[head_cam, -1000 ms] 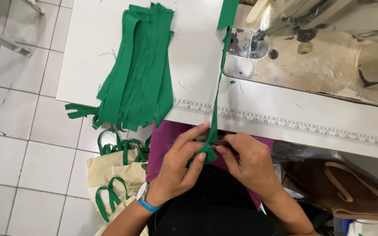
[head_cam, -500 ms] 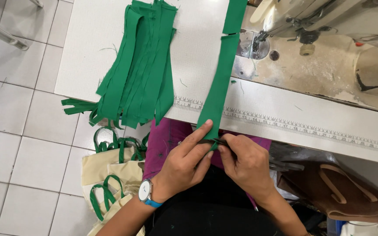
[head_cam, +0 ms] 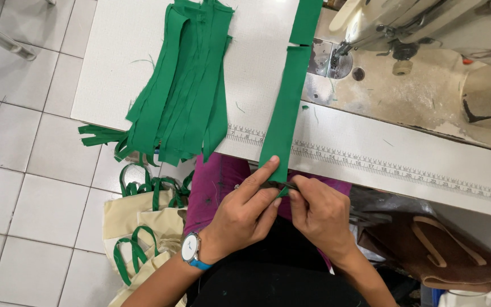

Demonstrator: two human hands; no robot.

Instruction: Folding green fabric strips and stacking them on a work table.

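Left hand [head_cam: 245,207] pinches green strip [head_cam: 284,113] end; right hand [head_cam: 319,213] grips it too — table [head_cam: 115,57] edge.

So it's one long green fabric strip [head_cam: 285,108], flat and plain with slightly frayed edges. It runs lengthwise down the white table [head_cam: 115,68] from up by the sewing machine's needle area, crosses the printed ruler along the front edge, and hangs off a little. The bottom end is pinched between both hands, left hand [head_cam: 245,207] on top of it and right hand [head_cam: 319,213] just beside.
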